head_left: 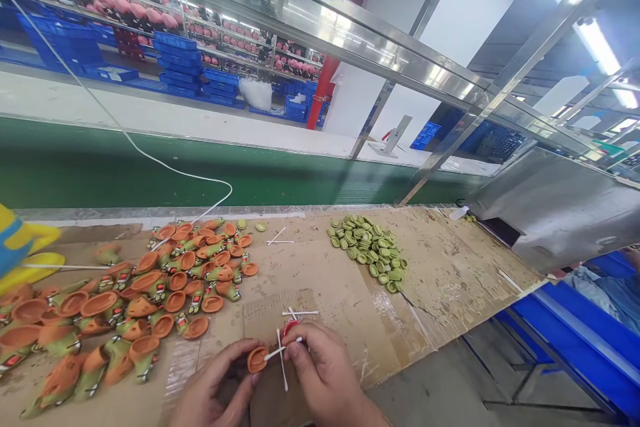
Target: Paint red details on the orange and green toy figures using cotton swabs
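Nearest, at 6 o'clock, the left hand point(215, 393) pinches a small orange piece point(257, 359) between its fingertips. At its 3 o'clock, the right hand point(325, 377) grips two crossed cotton swabs point(273, 354), one tip against the piece. On the cardboard sheet point(325, 273), a heap of orange pieces point(165, 280) lies at 10 o'clock and a pile of green pieces point(373, 253) at 1 o'clock. Beyond, at 12 o'clock, a white cable point(165, 163) crosses the green conveyor belt point(100, 173).
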Available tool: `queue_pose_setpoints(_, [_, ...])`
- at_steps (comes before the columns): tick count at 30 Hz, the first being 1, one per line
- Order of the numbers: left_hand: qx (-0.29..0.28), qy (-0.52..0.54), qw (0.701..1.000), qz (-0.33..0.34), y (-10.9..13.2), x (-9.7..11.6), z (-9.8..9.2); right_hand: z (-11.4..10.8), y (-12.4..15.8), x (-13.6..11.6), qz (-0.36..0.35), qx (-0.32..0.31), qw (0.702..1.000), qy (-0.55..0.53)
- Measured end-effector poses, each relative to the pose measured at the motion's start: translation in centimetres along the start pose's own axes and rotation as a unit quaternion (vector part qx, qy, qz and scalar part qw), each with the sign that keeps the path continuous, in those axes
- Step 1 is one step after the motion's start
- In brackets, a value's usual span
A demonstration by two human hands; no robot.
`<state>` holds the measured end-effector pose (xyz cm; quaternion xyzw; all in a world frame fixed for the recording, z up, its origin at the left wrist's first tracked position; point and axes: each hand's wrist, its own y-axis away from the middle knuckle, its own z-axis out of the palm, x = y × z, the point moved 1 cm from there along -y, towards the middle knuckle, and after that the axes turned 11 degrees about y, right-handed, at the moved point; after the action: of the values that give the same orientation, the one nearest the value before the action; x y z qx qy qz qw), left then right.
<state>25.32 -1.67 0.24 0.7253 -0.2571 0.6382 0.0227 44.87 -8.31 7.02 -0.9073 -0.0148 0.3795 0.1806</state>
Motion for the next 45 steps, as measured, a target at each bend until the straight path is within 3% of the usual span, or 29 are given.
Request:
queue_pose_setpoints(6, [-0.003,-0.041,0.999,0.008,0.1,0.2,-0.4,-0.1,0.1,-0.1,-0.055,0.021,0.998,-0.011])
queue_pose_setpoints(10, [0.006,-0.056,0.998,0.002,0.3,0.2,-0.6,-1.0,0.1,0.6,-0.003,0.037,0.999,-0.037])
queue_pose_setpoints(13, [0.022,-0.026,0.999,-0.027,0.3,-0.1,-0.7,-1.7,0.1,1.8,0.040,0.031,0.999,0.014])
queue_pose_setpoints(19, [0.017,-0.017,0.999,-0.049,0.2,-0.5,-0.6,-1.3,0.4,3.4,0.036,-0.026,0.995,0.085])
queue_pose_setpoints(23, [0.053,-0.017,0.997,-0.057,0.2,-0.2,-0.3,-0.8,0.5,3.5,0.033,-0.032,0.995,0.094])
queue_pose_setpoints(32, [0.040,0.110,0.988,-0.104,0.4,-1.0,0.0,-2.2,0.3,2.5,0.019,0.007,0.998,0.058])
queue_pose_setpoints(36, [0.040,0.079,0.993,-0.082,-0.2,-0.1,-0.2,-2.3,0.3,2.1,0.040,0.004,0.998,0.046])
queue_pose_setpoints(40, [0.025,0.030,0.998,-0.045,-0.4,0.4,-0.4,-1.7,0.3,1.1,0.073,0.013,0.996,-0.049])
queue_pose_setpoints(45, [0.023,-0.003,1.000,-0.004,-0.3,0.3,-0.6,-0.5,-0.1,-0.1,0.048,-0.024,0.997,-0.052])
